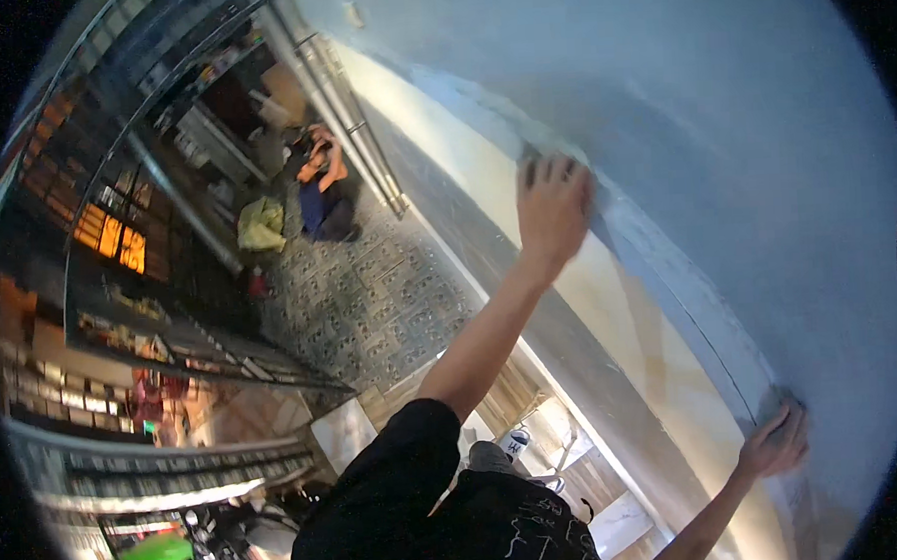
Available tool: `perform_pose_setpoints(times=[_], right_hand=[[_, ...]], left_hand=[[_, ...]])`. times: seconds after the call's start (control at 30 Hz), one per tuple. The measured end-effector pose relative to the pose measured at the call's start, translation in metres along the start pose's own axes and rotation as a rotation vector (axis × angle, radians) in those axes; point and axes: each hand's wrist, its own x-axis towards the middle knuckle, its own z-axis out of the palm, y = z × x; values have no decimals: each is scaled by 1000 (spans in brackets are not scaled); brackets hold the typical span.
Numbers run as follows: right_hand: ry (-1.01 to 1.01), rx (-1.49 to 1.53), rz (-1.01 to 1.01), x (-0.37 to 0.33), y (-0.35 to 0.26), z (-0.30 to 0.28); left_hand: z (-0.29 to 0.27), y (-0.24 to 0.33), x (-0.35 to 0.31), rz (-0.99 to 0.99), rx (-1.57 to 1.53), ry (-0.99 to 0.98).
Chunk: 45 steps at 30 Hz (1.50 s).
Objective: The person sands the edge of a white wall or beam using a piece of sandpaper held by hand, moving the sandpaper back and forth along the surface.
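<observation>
My left hand [556, 210] reaches up to the wall, with its slightly blurred fingers bent and a little apart against the pale ridge. Lower on the same ridge is my right hand [774, 441], its fingers folded together and the thumb stretched toward the wall. What may be in its grip is hidden. A pale grey strip [684, 285] runs along the wall between both hands. On it a thin dark line leads down toward my right hand; I cannot tell whether it is a cord or a crack. Above lies blue-grey wall [724, 168], below it a cream band [610, 318].
At the far left a person [325, 195] crouches on the patterned tiles [369, 293] beside a yellow-green sack [262, 224]. Upright pipes [346, 114] run along the wall. Metal railings line the left side, and a green-covered object [152, 559] stands near a motorbike [225, 555].
</observation>
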Motion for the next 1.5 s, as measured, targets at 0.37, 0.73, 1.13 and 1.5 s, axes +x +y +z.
perform_pose_setpoints(times=[0.37, 0.73, 1.13, 1.5], right_hand=[[55, 282, 54, 9, -34, -26], [127, 391, 217, 10, -46, -10], [152, 429, 160, -2, -41, -18], [-225, 2128, 1034, -141, -107, -79]], left_hand=[[-5, -6, -7, 4, -146, 157], [7, 8, -25, 90, 18, 155], [0, 97, -61, 15, -365, -24], [-87, 216, -179, -807, -1320, -522]])
